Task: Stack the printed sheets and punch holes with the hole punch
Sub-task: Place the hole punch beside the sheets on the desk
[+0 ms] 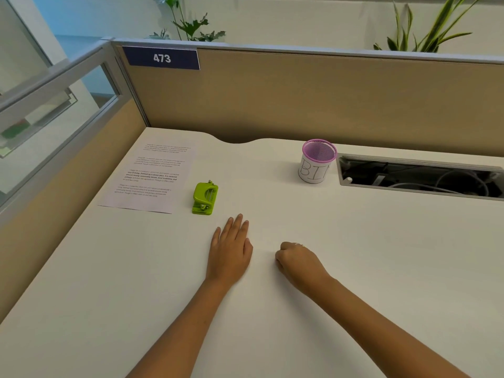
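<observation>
I see the green hole punch (205, 198) on the white desk (354, 255), just beyond and slightly left of my left hand (231, 251), not touching. Printed sheets (148, 177) lie left of the punch, near the desk's far-left corner, well apart from both hands. L hand flat, palm down, fingers spread slightly, empty. R hand (298, 264) curled into a loose fist on the desk; can't tell if it's holding anything. Purple mesh cup (316, 162) labelled "BIN" stands far right.

The small text on the printed sheet (148, 175) was unreadable. The "BIN" label on the purple mesh cup (317, 161) showed only partly, and the right hand (297, 261) hid its curled fingers.
</observation>
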`<state>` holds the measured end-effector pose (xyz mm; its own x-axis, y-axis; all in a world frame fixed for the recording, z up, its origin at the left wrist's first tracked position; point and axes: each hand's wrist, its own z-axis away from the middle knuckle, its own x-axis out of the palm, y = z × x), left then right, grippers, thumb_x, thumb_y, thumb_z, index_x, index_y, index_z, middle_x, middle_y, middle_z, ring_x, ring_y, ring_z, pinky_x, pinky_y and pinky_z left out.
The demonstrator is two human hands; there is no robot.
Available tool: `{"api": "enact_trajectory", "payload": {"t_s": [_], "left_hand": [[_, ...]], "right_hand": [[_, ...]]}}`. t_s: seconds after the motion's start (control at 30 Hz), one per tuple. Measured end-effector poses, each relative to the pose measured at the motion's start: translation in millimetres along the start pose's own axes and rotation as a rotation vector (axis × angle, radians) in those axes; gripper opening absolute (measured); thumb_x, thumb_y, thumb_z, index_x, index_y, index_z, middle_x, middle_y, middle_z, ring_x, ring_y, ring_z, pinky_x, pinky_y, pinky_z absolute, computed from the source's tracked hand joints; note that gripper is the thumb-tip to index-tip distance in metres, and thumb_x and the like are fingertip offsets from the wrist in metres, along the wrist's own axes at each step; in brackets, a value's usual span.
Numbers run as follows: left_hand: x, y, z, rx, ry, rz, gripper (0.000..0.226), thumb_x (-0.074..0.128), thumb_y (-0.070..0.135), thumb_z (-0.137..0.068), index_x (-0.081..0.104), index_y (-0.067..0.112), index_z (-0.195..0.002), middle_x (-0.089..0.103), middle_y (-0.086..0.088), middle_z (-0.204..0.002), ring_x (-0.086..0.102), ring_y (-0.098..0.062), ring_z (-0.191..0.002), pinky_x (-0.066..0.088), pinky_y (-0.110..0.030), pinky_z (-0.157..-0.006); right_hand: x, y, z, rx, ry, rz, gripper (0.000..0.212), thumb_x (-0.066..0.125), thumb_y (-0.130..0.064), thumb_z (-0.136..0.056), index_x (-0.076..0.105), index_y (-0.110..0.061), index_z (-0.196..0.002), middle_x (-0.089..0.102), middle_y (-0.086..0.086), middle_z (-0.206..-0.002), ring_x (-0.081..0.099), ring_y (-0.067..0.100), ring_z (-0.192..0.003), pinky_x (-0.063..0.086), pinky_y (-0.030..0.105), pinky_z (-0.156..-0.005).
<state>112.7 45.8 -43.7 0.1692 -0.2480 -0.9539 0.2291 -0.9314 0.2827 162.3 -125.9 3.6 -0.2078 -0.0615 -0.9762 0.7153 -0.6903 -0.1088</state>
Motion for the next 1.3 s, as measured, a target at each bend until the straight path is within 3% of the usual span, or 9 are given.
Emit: {"api": "enact_trajectory", "payload": {"t_s": [0.13, 0.27, 0.43, 0.53, 0.83, 0.97, 1.07, 1.2, 1.3], "left_hand": [[1, -1, 0, -0.003, 0.011, -0.001, 0.048, 0.037, 0.025, -0.094, 0.04, 0.017, -0.141, 0.032, -0.002, -0.153, 0.027, -0.02, -0.142, 0.022, -0.043, -0.114], [2, -2, 1, -0.006, 0.012, -0.007, 0.048, 0.035, 0.026, -0.094, 0.039, 0.018, -0.141, 0.031, 0.0, -0.154, 0.027, -0.018, -0.142, 0.022, -0.042, -0.115], [2, 0, 0, -0.014, 0.017, -0.002, 0.047, 0.037, 0.025, -0.094, 0.041, 0.018, -0.14, 0.033, 0.001, -0.153, 0.027, -0.018, -0.142, 0.022, -0.042, -0.114], [2, 0, 1, -0.015, 0.017, -0.011, 0.046, 0.037, 0.025, -0.095, 0.04, 0.019, -0.141, 0.032, 0.001, -0.154, 0.025, -0.016, -0.143, 0.021, -0.041, -0.115], [1, 1, 3, -0.022, 0.015, -0.018, 0.047, 0.035, 0.026, -0.095, 0.039, 0.02, -0.141, 0.03, 0.003, -0.154, 0.024, -0.014, -0.143, 0.02, -0.039, -0.115], [-2, 4, 2, -0.025, 0.024, -0.017, 0.053, 0.023, 0.031, -0.092, 0.042, 0.02, -0.14, 0.033, 0.003, -0.153, 0.027, -0.015, -0.142, 0.022, -0.04, -0.115], [-2, 5, 2, -0.018, 0.027, -0.019, 0.061, 0.014, 0.036, -0.089, 0.041, 0.02, -0.14, 0.032, 0.004, -0.153, 0.026, -0.014, -0.142, 0.022, -0.04, -0.115], [-1, 3, 1, -0.024, -0.002, -0.03, 0.061, 0.012, 0.037, -0.089, 0.038, 0.022, -0.142, 0.028, 0.006, -0.154, 0.022, -0.013, -0.143, 0.02, -0.038, -0.115], [-4, 4, -1, -0.028, -0.002, -0.018, 0.06, 0.015, 0.036, -0.089, 0.041, 0.02, -0.14, 0.031, 0.005, -0.153, 0.025, -0.014, -0.142, 0.023, -0.039, -0.114]], "right_hand": [[-2, -5, -2, 0.029, 0.003, 0.002, 0.019, 0.039, -0.004, -0.093, 0.05, -0.006, -0.078, 0.043, 0.01, -0.08, 0.049, 0.029, -0.078, 0.029, 0.028, -0.057], [1, 3, 3, 0.066, 0.005, -0.03, 0.037, 0.039, -0.003, -0.089, 0.019, -0.014, -0.059, 0.019, 0.0, -0.064, 0.037, 0.022, -0.073, 0.016, 0.029, -0.045], [-4, 49, 10, 0.178, 0.074, -0.153, 0.014, 0.041, -0.005, -0.088, 0.043, -0.011, -0.076, 0.052, 0.014, -0.085, 0.049, 0.024, -0.076, 0.027, 0.03, -0.062], [-23, 95, 8, 0.245, 0.113, -0.208, 0.015, 0.047, -0.008, -0.088, 0.059, 0.002, -0.085, 0.06, 0.022, -0.097, 0.058, 0.034, -0.085, 0.038, 0.036, -0.069], [-138, 188, -64, 0.277, 0.465, -0.145, 0.016, 0.054, -0.002, -0.078, 0.055, 0.009, -0.067, 0.055, 0.023, -0.072, 0.05, 0.038, -0.068, 0.036, 0.037, -0.057], [-162, 185, -104, 0.262, 0.442, -0.093, 0.019, 0.051, -0.003, -0.078, 0.06, 0.014, -0.076, 0.06, 0.028, -0.072, 0.047, 0.034, -0.063, 0.036, 0.034, -0.054], [-165, 180, -124, 0.215, 0.376, -0.075, 0.02, 0.051, -0.004, -0.082, 0.068, 0.006, -0.085, 0.068, 0.025, -0.084, 0.061, 0.039, -0.078, 0.051, 0.041, -0.065], [-163, 179, -142, 0.19, 0.283, -0.05, 0.032, 0.044, 0.005, -0.081, 0.072, -0.003, -0.094, 0.07, 0.022, -0.095, 0.063, 0.04, -0.087, 0.053, 0.04, -0.073], [-162, 180, -147, 0.202, 0.364, -0.094, 0.028, 0.046, 0.005, -0.081, 0.072, -0.001, -0.09, 0.071, 0.021, -0.091, 0.062, 0.039, -0.085, 0.054, 0.041, -0.071]]}}
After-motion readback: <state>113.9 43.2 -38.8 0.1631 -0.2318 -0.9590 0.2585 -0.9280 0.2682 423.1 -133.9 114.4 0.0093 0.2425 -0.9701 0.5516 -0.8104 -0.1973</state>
